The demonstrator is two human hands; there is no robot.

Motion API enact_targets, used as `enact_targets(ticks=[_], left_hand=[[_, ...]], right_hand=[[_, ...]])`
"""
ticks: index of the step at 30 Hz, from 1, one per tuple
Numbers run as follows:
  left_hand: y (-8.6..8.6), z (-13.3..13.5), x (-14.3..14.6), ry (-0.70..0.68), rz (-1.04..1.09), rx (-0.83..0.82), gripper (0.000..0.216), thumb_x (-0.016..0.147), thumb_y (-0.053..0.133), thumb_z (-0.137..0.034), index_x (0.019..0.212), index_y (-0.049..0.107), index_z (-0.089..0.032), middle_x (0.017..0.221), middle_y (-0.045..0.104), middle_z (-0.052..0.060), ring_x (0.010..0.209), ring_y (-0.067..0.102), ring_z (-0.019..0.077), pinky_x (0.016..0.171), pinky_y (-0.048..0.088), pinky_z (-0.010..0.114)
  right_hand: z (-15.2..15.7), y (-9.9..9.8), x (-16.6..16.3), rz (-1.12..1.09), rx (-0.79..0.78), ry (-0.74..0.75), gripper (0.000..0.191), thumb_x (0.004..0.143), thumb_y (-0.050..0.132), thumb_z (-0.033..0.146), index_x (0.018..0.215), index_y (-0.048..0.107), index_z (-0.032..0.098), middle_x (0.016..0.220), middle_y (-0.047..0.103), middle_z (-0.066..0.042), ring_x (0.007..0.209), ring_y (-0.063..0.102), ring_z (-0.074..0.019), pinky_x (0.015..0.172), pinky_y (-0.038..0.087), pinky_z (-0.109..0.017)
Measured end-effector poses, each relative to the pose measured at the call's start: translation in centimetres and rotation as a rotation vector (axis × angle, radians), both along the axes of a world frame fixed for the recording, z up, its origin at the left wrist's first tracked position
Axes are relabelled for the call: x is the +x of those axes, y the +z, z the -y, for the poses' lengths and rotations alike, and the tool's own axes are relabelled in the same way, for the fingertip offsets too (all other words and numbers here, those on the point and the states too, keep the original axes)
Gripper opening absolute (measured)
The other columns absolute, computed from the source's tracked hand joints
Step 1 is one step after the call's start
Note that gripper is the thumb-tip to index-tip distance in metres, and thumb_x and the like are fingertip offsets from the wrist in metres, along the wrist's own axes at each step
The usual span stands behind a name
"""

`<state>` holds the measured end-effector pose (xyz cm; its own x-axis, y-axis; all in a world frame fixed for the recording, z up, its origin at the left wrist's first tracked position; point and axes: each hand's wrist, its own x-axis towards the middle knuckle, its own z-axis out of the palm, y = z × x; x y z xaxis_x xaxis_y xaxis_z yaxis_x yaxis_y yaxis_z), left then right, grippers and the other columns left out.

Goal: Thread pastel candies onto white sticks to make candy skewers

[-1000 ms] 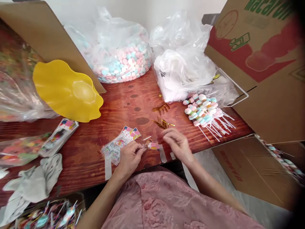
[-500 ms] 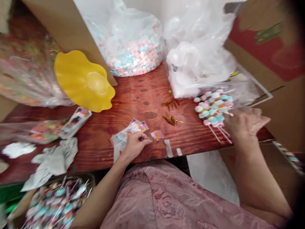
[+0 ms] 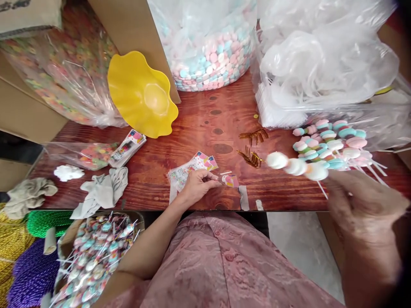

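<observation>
Across the reddish counter [image 3: 195, 128] we go, with the heap of marshmallow sticks [image 3: 334, 147] on the far right; the hands are well apart, and the right hand [image 3: 366, 209] is up front, gripping one marshmallow skewer [image 3: 295, 167], though blur hides how its fingers close. That skewer lies off to the right of the left hand [image 3: 199, 188], long axis running sideways, tip aimed leftward and slightly away, right hand far nearer. And the left? Fingertips pinched at the small printed wrapper [image 3: 230, 180]! Half a second ago the right hand was over the heap, no skewer showing; the left sits there unchanged.
</observation>
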<state>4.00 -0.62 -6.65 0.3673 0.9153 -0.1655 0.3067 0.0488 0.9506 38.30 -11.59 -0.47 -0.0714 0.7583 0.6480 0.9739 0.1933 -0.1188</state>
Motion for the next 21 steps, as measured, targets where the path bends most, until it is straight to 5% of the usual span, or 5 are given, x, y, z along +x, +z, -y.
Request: enact_targets(ticks=[3, 5, 11, 21], left_hand=[[0.2, -0.1, 0.0, -0.043, -0.004, 0.057, 0.007, 0.074, 0.075, -0.024, 0.073, 0.076, -0.017, 0.078, 0.075, 0.003, 0.071, 0.065, 0.014, 0.07, 0.049, 0.027], [0.3, 0.0, 0.0, -0.065, 0.006, 0.09, 0.004, 0.076, 0.074, -0.021, 0.074, 0.077, -0.018, 0.079, 0.076, 0.003, 0.073, 0.067, 0.0146, 0.072, 0.05, 0.027], [0.4, 0.1, -0.1, -0.096, -0.016, 0.166, 0.004, 0.077, 0.073, -0.018, 0.076, 0.077, -0.019, 0.079, 0.076, 0.002, 0.073, 0.068, 0.0145, 0.071, 0.05, 0.026], [0.3, 0.3, -0.1, -0.171, -0.114, 0.307, 0.007, 0.077, 0.074, -0.015, 0.072, 0.075, -0.019, 0.07, 0.072, 0.0, 0.066, 0.063, 0.0121, 0.065, 0.045, 0.024]], right_hand=[[-0.2, 0.3, -2.9, -0.05, -0.041, 0.263, 0.021, 0.084, 0.067, 0.012, 0.101, 0.071, 0.022, 0.083, 0.073, -0.006, 0.068, 0.067, -0.0151, 0.065, 0.051, -0.024], [-0.3, 0.0, -3.6, -0.109, -0.109, 0.306, 0.02, 0.084, 0.067, 0.013, 0.101, 0.071, 0.022, 0.084, 0.073, -0.005, 0.068, 0.067, -0.0145, 0.065, 0.051, -0.024], [0.0, -1.1, -3.1, -0.045, -0.179, 0.313, 0.015, 0.087, 0.065, 0.013, 0.099, 0.071, 0.018, 0.081, 0.072, -0.004, 0.066, 0.064, -0.0121, 0.061, 0.047, -0.022], [0.2, -0.1, -4.5, 0.337, -0.014, 0.223, 0.015, 0.084, 0.064, 0.01, 0.093, 0.072, 0.019, 0.066, 0.066, 0.0, 0.056, 0.054, -0.0123, 0.053, 0.034, -0.027]])
